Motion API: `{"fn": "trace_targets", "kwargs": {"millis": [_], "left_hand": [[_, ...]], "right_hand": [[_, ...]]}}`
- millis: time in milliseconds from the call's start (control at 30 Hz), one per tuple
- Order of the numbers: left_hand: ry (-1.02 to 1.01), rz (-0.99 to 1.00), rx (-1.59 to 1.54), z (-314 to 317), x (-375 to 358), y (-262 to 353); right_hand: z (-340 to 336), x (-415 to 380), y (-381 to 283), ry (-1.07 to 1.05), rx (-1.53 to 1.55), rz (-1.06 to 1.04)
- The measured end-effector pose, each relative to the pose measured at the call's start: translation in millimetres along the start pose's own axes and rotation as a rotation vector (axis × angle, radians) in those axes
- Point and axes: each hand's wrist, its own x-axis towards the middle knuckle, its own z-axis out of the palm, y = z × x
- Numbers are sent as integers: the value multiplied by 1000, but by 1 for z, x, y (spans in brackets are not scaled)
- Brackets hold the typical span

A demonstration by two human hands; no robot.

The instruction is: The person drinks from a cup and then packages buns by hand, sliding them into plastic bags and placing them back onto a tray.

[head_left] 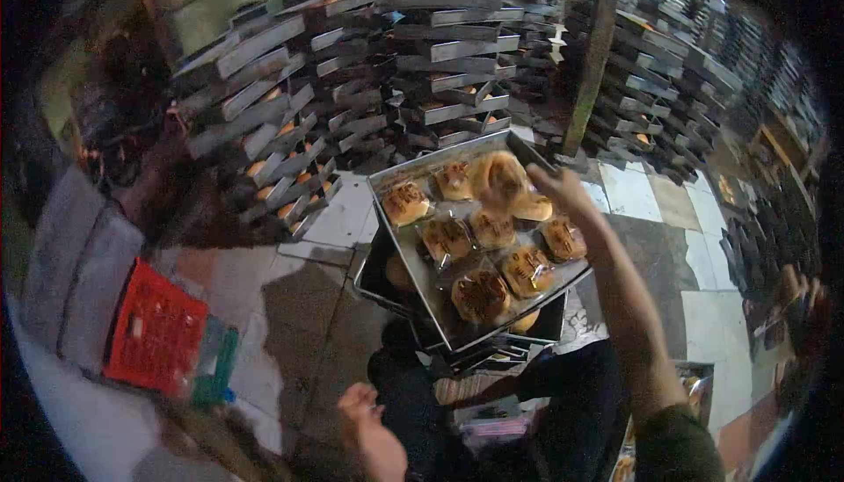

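A metal tray [420,282] of wrapped, brown-topped buns rests tilted on a stack of dark trays. My right hand [554,188] is over its far right corner, fingers closed at the edge of a blurred bun [499,176]. This bun overlaps a paler bun [533,206] and looks raised above the others. Other buns [481,296] lie spread over the tray. My left hand [365,416] is near the bottom centre, away from the tray, its fingers curled together; whatever may be between them is too small to tell.
Tall stacks of trays [453,51] stand behind, some with buns inside. A post [598,56] rises at the right of centre. A red crate [156,331] and a green container [214,363] are on the left. Another person's hand [798,293] shows at the far right. Tiles [714,322] cover the floor.
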Motion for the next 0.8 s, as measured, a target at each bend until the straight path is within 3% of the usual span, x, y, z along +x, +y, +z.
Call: {"fn": "trace_targets", "kwargs": {"millis": [33,67,167,200,233,267,300,367,400,433,500,567,633,667,700,800], "left_hand": [[-101,-15,53,10,4,-10],[-209,2,136,22,12,-20],[-450,56,316,63,36,-57],[-440,75,524,83,42,-56],[-435,92,741,96,45,-58],[-455,160,626,94,65,-94],[-437,246,698,86,76,-101],[-519,154,365,64,81,-95],[-508,163,422,64,62,-79],[-554,75,291,62,38,-67],[-675,33,316,57,-6,-71],[-696,48,272,50,-51,-80],[-890,242,589,55,-111,-92],[-1050,238,582,59,-135,-108],[-1203,225,578,60,-157,-126],[-1453,28,576,95,-219,-167]], "right_hand": [[-11,42,57,39,-124,110],[-27,50,75,40,-458,331],[-47,18,168,23,-499,182],[-56,4,153,45,-491,204],[-64,-12,139,-161,-341,303],[-73,-30,128,-351,-181,401],[-77,-40,153,-387,-308,423],[-76,-103,154,-170,92,303],[-86,-139,147,-114,82,369],[-96,-178,151,-50,304,375],[-132,-272,127,128,214,460],[-156,-360,158,374,222,480],[-210,-441,155,496,61,776],[-238,-492,207,580,-107,628],[-260,-524,183,607,336,608],[-283,-620,204,759,285,643]]}}
